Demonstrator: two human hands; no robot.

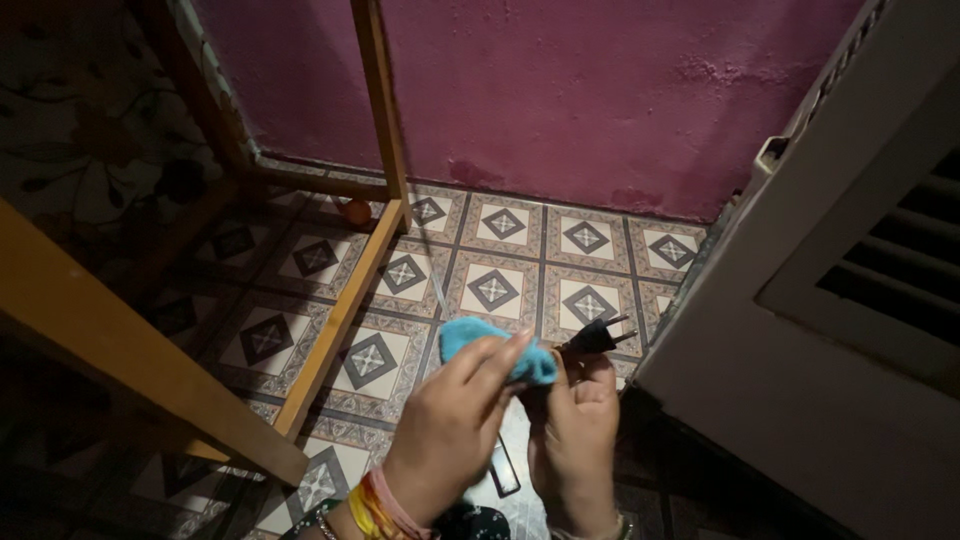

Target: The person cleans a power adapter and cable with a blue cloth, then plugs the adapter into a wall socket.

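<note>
The floor (500, 255) is tiled in a pattern of pale squares with dark diamonds, dimly lit; behind it rises a rough magenta wall (560, 90), stained darker along its foot.

The left hand (450, 425) is raised over the floor with its fingers (497, 362) closed on a small turquoise cloth (490, 345), pinching it from above; bangles (375, 510) in yellow, orange and pink ring that wrist; the right hand (575, 420) is just beside it, its fingers (598, 372) clenched around the body of a black two-pin plug (595, 338), whose pins point to the right, away from the cloth; the cloth touches the plug's rear end, where the cord would leave it, though the cord itself is hidden by the hands.

To the left stands a wooden frame (340, 310) of slanting and upright bars, one thick bar crossing the lower left corner close to the camera; a small orange ball (356, 212) lies on the floor behind the frame, near the wall; on the right a white appliance (830, 330) with louvred slats stands close beside the right hand, the plug's pins nearly reaching it.
</note>
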